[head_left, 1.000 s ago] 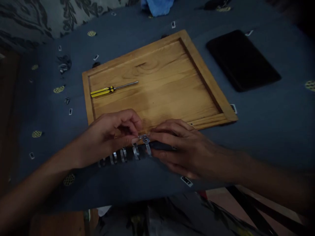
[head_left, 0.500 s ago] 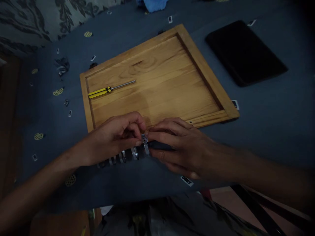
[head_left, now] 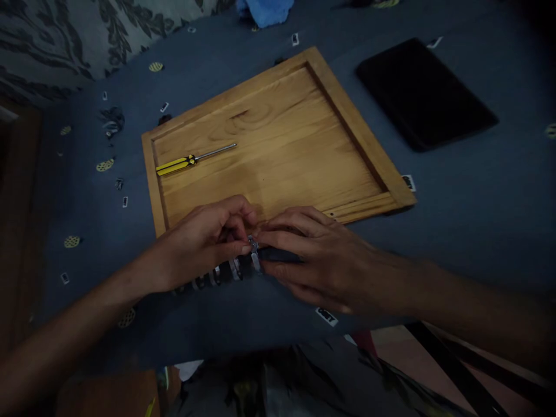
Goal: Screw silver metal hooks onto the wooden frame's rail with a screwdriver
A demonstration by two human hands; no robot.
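Observation:
Just in front of the wooden tray, my left hand [head_left: 204,243] is closed, its thumb and fingers pinching at the upper end of a shiny metal clamp [head_left: 255,260]. From the other side, the fingers of my right hand [head_left: 321,255] close around the same clamp and a dark tube-like piece [head_left: 282,255] behind it. More curved metal clamps [head_left: 235,269] sit in a row to the left, partly under my left hand. Whether they are fixed on the dark piece I cannot tell. Inside the tray lies a yellow and black screwdriver [head_left: 195,159], touched by neither hand.
The raised-edge wooden tray [head_left: 356,133] lies slanted on a dark blue patterned cloth [head_left: 456,231]. A black flat tablet-like object [head_left: 425,95] rests at the right. Small dark metallic pieces [head_left: 112,121] lie at the left, and a blue cloth [head_left: 266,11] at the back.
The view has shifted slightly. Both hands stay at the same metal clamp, with only tiny finger movement; the screwdriver and tray have not moved.

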